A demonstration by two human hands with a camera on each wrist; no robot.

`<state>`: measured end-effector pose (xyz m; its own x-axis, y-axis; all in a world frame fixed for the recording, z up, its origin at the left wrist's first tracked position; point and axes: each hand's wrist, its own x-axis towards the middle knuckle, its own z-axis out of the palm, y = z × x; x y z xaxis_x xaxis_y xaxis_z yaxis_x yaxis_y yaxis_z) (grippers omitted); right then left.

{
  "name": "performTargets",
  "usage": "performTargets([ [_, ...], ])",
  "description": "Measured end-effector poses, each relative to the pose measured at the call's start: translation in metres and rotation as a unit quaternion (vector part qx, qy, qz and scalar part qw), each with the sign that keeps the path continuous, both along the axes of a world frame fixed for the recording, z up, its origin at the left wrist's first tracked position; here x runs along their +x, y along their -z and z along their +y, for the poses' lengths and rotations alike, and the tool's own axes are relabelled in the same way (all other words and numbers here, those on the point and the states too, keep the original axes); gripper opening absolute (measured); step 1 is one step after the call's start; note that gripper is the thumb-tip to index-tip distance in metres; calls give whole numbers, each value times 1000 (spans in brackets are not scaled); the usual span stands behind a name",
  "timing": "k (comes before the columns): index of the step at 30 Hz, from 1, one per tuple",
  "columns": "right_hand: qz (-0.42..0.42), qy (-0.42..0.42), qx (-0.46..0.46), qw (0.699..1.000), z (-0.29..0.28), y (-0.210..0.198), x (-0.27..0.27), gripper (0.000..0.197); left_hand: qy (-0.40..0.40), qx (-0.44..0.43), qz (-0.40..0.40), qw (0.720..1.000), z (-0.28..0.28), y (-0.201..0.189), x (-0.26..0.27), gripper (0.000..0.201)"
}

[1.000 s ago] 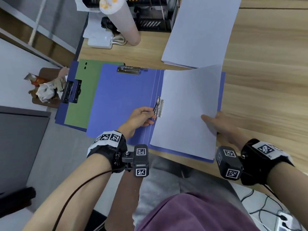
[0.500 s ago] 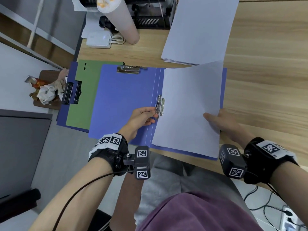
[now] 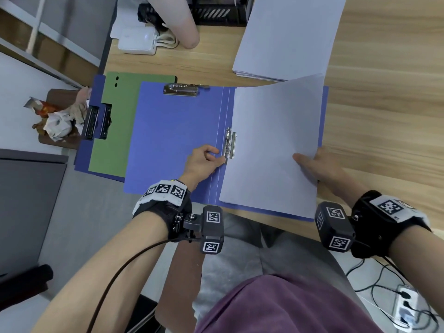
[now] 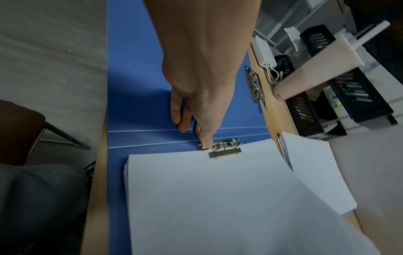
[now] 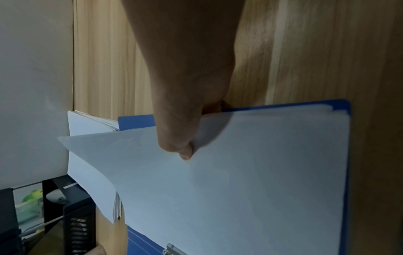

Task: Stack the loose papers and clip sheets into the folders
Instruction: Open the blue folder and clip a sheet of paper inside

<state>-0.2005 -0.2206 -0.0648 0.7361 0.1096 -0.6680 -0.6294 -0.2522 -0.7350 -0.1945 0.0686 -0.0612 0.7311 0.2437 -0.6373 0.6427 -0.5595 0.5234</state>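
An open blue folder (image 3: pixel 173 140) lies across the desk's front edge. A metal spring clip (image 3: pixel 230 144) sits by its spine. My left hand (image 3: pixel 217 158) has curled fingers and pinches the near end of the clip's lever (image 4: pixel 203 146). White sheets (image 3: pixel 271 145) lie on the right cover, their left edge at the clip bar (image 4: pixel 224 153). My right hand (image 3: pixel 305 162) pinches their right edge, thumb (image 5: pixel 185 153) on top and fingers hidden beneath. The top sheet's far right corner curls upward.
A pile of loose white paper (image 3: pixel 288 37) lies behind the folder on the wooden desk (image 3: pixel 384 116). At left, a green folder (image 3: pixel 115 121) with a black clip rests on another blue one. A cardboard tube (image 3: pixel 185 25), white charger (image 3: pixel 138 40) and black tray (image 3: pixel 216 10) stand behind.
My left hand has slid toward the near end of the clip lever, which now stands lower. The right hand still holds the sheets, barely shifted.
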Motion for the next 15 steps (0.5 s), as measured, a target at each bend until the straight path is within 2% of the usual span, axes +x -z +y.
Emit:
performTargets([
  [4,-2,20,5,1000,2,1,-6,31,95,104,-19,990,-9,5,-1,13],
  [7,30,51,46,997,1,-2,-14,31,103,72,-4,992,-11,3,-1,8],
  [9,45,38,29,998,-5,-5,-19,25,110,33,19,993,-7,1,2,5],
  [12,51,13,2,999,-19,-6,-24,16,132,5,22,991,1,-2,9,16],
  [15,38,97,-31,994,-31,-11,-19,32,163,32,-45,985,12,-6,26,33],
])
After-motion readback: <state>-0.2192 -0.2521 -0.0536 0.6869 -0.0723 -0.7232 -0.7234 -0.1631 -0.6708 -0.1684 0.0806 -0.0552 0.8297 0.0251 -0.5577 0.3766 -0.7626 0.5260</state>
